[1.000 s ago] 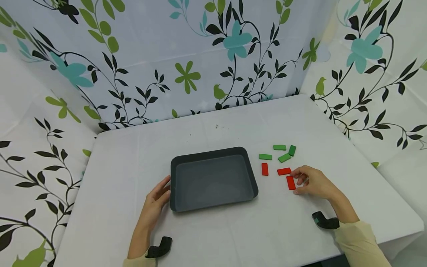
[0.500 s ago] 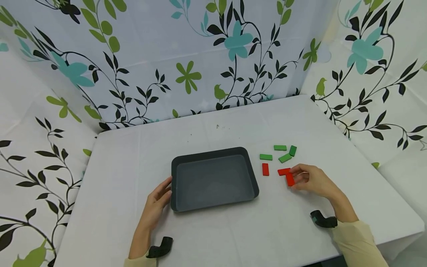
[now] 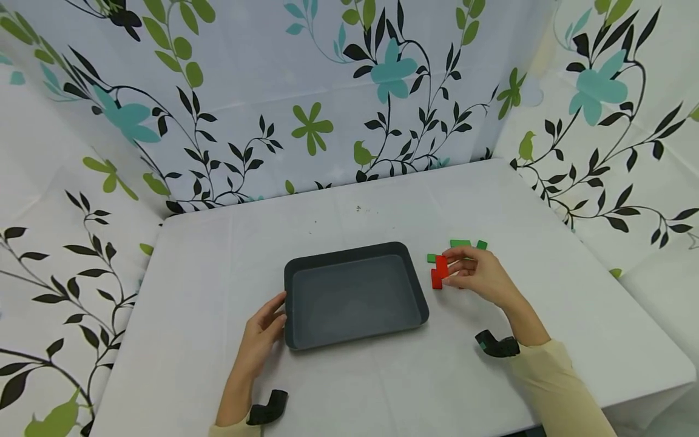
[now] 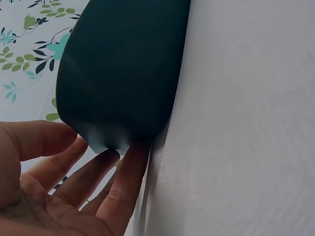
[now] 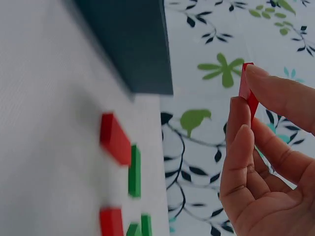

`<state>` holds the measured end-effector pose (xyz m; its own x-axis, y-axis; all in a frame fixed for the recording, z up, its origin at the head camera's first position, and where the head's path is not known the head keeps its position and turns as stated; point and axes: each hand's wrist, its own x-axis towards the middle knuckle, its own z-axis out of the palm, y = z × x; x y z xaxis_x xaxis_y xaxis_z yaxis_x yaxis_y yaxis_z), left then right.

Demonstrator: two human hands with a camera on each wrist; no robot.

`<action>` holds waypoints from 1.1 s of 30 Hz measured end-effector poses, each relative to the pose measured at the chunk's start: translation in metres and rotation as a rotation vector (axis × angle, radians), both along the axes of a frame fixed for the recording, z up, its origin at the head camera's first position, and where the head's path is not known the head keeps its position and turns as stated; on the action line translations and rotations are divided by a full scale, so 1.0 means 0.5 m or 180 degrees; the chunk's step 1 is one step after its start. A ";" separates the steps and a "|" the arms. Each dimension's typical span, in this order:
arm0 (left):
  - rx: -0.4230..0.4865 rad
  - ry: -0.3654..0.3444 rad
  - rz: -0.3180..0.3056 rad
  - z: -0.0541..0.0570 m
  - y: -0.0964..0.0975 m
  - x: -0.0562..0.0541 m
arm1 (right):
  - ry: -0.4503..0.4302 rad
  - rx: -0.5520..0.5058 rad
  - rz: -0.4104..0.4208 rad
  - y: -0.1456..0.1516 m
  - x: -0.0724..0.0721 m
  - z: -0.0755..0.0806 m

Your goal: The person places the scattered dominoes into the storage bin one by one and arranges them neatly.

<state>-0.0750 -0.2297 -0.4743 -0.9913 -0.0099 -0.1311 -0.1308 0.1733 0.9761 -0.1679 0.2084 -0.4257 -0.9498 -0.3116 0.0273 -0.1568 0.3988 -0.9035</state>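
Observation:
My right hand point(image 3: 483, 276) pinches a small flat red block point(image 3: 442, 265) between thumb and fingertips, raised above the table right of the dark grey tray point(image 3: 355, 297). In the right wrist view the held red block point(image 5: 252, 101) stands on its long side. Beneath it in the head view lies another red block point(image 3: 435, 280); a further red block point(image 5: 111, 222) shows in the right wrist view, mostly hidden by my hand from the head. At the tray's left end, my left hand point(image 3: 259, 340) touches the wall with relaxed, extended fingers point(image 4: 130, 182).
Several green blocks point(image 3: 460, 243) lie beyond my right hand, partly covered by it. A white cloth point(image 3: 338, 388) covers the table. Leaf-patterned curtains point(image 3: 327, 97) stand behind it and at both sides.
My right hand has lifted the red block off the table and carried it left and away from me, toward the tray. The left hand stays at the tray's side.

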 end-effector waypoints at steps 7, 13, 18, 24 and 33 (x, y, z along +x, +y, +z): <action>-0.0071 0.0000 0.0063 -0.001 0.005 0.001 | 0.0053 -0.0321 0.0168 -0.085 -0.017 0.013; -0.0058 0.0010 0.0064 0.000 0.007 0.002 | 0.0186 -0.0432 0.0394 -0.164 -0.020 0.015; -0.0046 0.0004 0.0046 0.002 0.008 0.003 | 0.0337 -0.0371 0.0566 -0.230 -0.018 0.016; -0.0063 0.0000 0.0073 0.004 0.008 0.002 | 0.0339 -0.0282 0.0655 -0.306 -0.017 0.009; -0.0064 -0.0008 0.0046 0.007 0.004 0.001 | 0.0067 -0.0044 0.0627 -0.409 -0.001 -0.009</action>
<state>-0.0747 -0.2275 -0.4710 -0.9907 -0.0269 -0.1331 -0.1358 0.1908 0.9722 -0.1683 0.0038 -0.4303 -0.8697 -0.4909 0.0520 -0.2495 0.3462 -0.9043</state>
